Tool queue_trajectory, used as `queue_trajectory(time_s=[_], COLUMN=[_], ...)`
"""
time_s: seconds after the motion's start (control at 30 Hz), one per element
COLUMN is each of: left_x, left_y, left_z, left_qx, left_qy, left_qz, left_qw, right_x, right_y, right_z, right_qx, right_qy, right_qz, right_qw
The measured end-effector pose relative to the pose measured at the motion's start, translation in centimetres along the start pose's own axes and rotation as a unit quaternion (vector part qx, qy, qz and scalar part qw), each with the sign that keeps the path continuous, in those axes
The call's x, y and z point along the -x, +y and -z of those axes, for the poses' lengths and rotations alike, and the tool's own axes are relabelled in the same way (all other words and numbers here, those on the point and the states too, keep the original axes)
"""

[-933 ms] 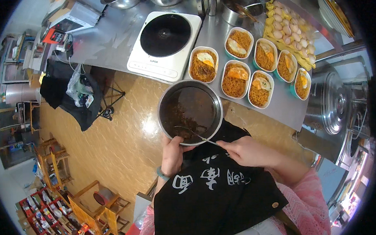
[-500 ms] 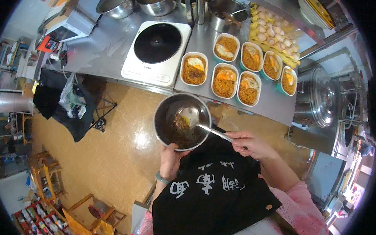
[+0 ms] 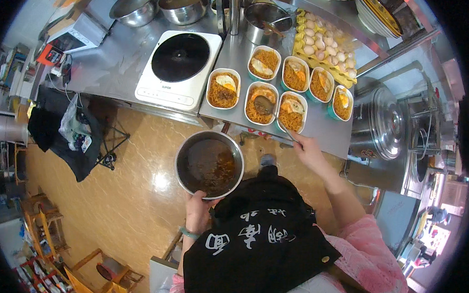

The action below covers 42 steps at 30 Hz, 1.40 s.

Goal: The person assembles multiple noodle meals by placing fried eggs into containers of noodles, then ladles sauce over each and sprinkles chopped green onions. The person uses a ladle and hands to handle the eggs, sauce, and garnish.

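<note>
My left hand (image 3: 198, 211) grips the near rim of a round metal pot (image 3: 179, 172), held out over the floor; brown sauce with bits in it covers its bottom. In my right hand (image 3: 307, 148) is the handle of a metal ladle (image 3: 264, 105). Its bowl hangs over the middle front noodle container (image 3: 253, 114), tilted, and hides part of the egg there. Beside it stand a left container (image 3: 223, 97) with egg and dark sauce on the noodles, and a right front container (image 3: 294, 120) under the ladle's handle. Several more egg-topped noodle containers (image 3: 264, 61) sit behind.
A white induction cooker (image 3: 181, 57) stands left on the steel counter (image 3: 110, 68). At the back are a sauce pot (image 3: 258, 33), an egg tray (image 3: 327, 43) and metal bowls (image 3: 184, 7). A large lidded steel pot (image 3: 382, 121) stands at right; a black folding chair (image 3: 71, 132) at left.
My right hand has lifted the ladle out of the held pot and carried it up and right over the middle front container. The pot sits slightly lower and further left in view.
</note>
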<state>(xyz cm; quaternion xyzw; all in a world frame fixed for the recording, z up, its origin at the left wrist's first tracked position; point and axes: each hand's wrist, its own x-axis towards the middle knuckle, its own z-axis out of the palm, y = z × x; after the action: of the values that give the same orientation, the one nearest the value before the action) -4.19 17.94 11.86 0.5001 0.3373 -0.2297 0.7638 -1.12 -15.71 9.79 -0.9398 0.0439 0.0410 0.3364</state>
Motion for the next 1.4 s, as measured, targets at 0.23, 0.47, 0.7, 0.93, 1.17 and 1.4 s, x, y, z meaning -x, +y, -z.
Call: queue_trajectory(time_s=[0.23,0.47,0.7,0.93,1.17,1.4], left_x=[0.7,0.5,1.1,1.4,2.6,3.7], left_y=[-0.9,-1.9,-2.5,-2.4,-1.4,-0.5], left_z=[-2.8,-4.7,-5.4,-5.4,-5.2,-5.2], left_qx=[0.019,0.054,0.023,0.014,-0.042,-0.122], left_qy=[0.020,0.023,0.043,0.036,0.031,0.025], left_qz=[-0.013,-0.028,-0.048,-0.036,-0.007,0.020], left_qw=[1.000,0.998,0.998,0.999,0.999,0.992], right_x=[-0.7,-0.9,-0.2,0.5,4.0,6.0], right_y=[1.2,1.9,2.7,0.4,-5.1,-6.5], right_z=[1.7,1.7,1.9,4.7,5.8,2.9], right_qx=[0.084,0.111,0.163,-0.305,-0.083,-0.014], right_qy=[-0.034,-0.046,-0.022,-0.172,-0.324,-0.371], right_qz=[0.029,0.118,0.114,-0.084,0.181,0.203], right_qw=[0.995,0.986,0.980,0.933,0.925,0.906])
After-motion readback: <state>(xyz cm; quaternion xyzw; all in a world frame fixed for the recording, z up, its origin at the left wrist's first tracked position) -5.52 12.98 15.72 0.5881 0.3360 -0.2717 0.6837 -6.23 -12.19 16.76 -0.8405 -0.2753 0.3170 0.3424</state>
